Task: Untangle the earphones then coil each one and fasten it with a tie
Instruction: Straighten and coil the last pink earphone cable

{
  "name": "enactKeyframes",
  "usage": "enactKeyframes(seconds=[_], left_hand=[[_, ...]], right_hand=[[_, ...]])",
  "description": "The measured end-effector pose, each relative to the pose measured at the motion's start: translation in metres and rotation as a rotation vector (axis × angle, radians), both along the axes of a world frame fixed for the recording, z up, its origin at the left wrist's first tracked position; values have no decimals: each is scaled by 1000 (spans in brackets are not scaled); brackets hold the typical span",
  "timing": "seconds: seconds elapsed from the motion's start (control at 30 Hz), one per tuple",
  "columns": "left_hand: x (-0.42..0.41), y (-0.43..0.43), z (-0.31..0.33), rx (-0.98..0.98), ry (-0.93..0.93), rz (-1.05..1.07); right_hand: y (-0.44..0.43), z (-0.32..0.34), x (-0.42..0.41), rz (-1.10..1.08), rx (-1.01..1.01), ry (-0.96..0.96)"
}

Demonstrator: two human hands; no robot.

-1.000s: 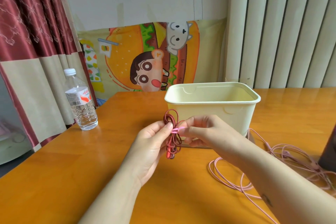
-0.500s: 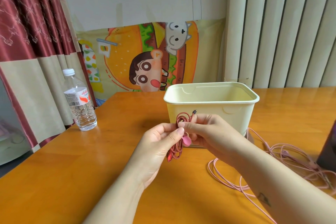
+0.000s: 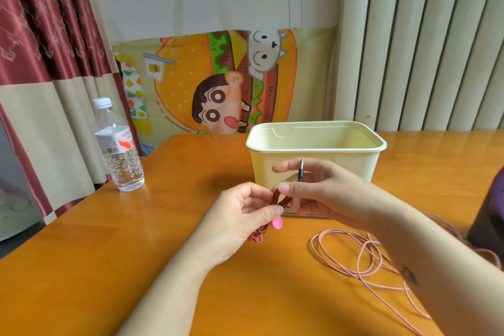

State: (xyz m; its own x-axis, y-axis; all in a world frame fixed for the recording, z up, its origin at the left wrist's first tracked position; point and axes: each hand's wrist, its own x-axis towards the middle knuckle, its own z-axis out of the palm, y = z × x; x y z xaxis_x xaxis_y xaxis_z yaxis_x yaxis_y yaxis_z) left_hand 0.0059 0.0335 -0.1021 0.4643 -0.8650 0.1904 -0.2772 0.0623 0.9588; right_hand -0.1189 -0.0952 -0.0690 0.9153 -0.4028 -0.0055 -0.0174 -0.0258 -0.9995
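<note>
Above the orange wooden bench (image 3: 109,267), both hands hold a small coiled bundle of red braided earphones (image 3: 278,199) just in front of a cream plastic tub (image 3: 354,166). The left grip (image 3: 240,215) pinches the bundle between thumb and forefinger, and a pink tie (image 3: 277,223) shows just under the thumb tip. The bundle's lower end hangs below that hand. The right grip (image 3: 321,194) curls round the upper part of the bundle from the other side, and the metal plug (image 3: 300,170) stands upright between its fingers. A second, pale pink pair of earphones (image 3: 368,259) lies in loose loops on the bench, to the right of the hands and under the right forearm. A water bottle (image 3: 120,150) stands near the bench's left edge, well apart from the tub.
</note>
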Motion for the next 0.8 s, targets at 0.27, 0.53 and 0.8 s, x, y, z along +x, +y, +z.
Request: enactKeyframes(seconds=[0.27,0.53,0.8], left_hand=[[3,-6,-10,-38,-137,66],[-2,-17,-52,443,-763,-59],[-4,-18,-57,409,-768,-88]], right_hand=[[-8,16,-10,-298,-88,-175],[-41,39,13,-782,-787,-161],[-33,34,-4,-555,-1077,32]])
